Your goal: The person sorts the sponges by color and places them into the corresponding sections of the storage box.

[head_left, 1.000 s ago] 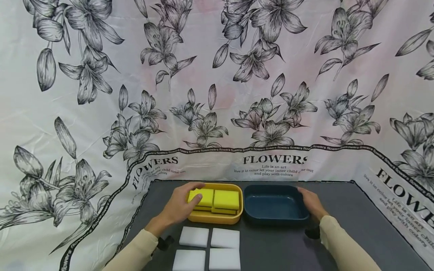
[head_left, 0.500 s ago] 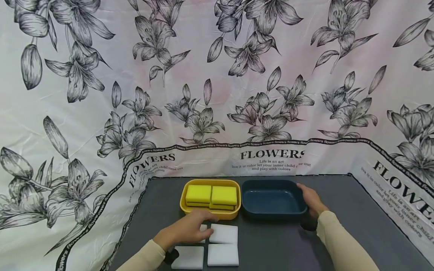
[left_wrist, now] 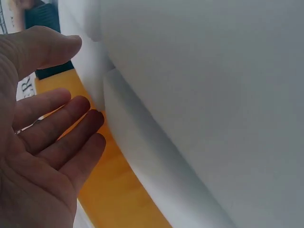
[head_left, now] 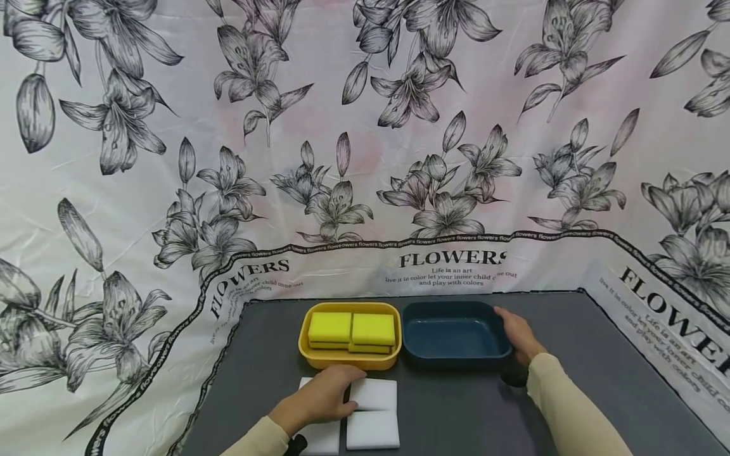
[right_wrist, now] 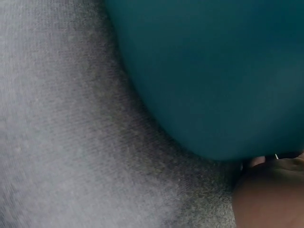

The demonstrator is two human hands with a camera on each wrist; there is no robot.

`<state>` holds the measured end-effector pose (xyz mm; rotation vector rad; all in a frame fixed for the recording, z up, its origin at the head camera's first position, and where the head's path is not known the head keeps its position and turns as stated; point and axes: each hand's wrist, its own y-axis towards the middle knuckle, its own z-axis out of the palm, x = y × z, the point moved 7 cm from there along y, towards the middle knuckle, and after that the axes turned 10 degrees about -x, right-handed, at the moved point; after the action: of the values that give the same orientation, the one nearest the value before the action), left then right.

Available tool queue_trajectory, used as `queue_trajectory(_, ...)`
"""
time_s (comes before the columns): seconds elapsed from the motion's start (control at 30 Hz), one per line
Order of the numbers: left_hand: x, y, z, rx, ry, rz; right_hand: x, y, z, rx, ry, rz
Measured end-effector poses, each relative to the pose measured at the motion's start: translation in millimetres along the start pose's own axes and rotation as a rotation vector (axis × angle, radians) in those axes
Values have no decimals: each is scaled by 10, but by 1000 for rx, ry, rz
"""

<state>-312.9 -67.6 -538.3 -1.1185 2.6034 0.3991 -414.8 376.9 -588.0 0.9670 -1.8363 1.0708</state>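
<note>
My left hand (head_left: 319, 399) hovers over the white sponge blocks (head_left: 373, 430), partly covering those at the left. Its fingers are loosely bent and hold nothing; in the left wrist view a gap shows between thumb and fingers, beside a large white block (left_wrist: 213, 95). My right hand (head_left: 518, 335) holds the right end of a dark blue tub (head_left: 456, 360), its fingers around the far corner; in the right wrist view the tub's wall (right_wrist: 213, 85) hides most of the hand. A yellow tub (head_left: 353, 363) contains stacked yellow sponges (head_left: 329, 328) with dark undersides.
The two tubs stand side by side near the back of a dark grey table (head_left: 450, 411). A white flower-print cloth (head_left: 331, 278) hangs behind and along both sides of the table. The white blocks lie in front of the yellow tub.
My left hand has come away from the yellow tub, toward me, over the white blocks. My right hand stays at the blue tub. The head view has shifted slightly.
</note>
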Motion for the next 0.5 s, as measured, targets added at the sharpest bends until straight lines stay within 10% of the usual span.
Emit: queue_trajectory(0.5, 7, 44, 109, 25, 24, 20, 26, -28, 18, 11, 30, -22)
